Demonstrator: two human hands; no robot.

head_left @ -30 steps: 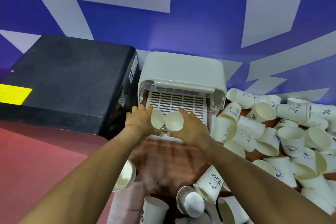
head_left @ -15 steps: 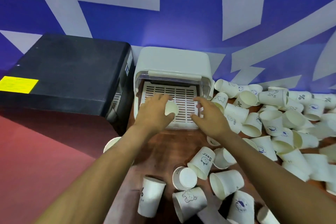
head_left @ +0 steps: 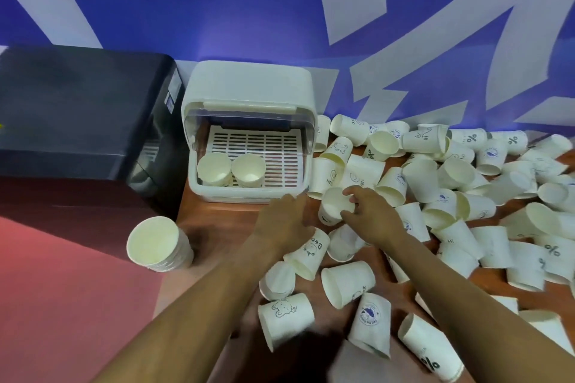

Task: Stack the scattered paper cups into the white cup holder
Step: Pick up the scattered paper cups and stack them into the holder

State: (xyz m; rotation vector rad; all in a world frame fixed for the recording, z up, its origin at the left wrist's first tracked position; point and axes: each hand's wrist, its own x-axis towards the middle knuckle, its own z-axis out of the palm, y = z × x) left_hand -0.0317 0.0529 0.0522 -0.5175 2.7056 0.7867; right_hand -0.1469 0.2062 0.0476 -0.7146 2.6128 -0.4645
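A paper cup (head_left: 334, 207) is pinched by the right hand (head_left: 370, 218) at the frame's centre, its long axis tilted and its mouth turned up and toward the upper left. The left hand (head_left: 284, 224) lies just beside it, fingers blurred, so its grip cannot be told. The white cup holder (head_left: 249, 87) stands at upper centre, its open front facing the viewer; two cups (head_left: 231, 169) sit upright on its slatted floor, mouths up. A brown tabletop (head_left: 217, 218) is backed by a blue and white wall (head_left: 280, 9). A black box (head_left: 77, 102) fills the left. Scattered cups (head_left: 435, 183) crowd the right, and a nested stack (head_left: 157, 242) lies at lower left.
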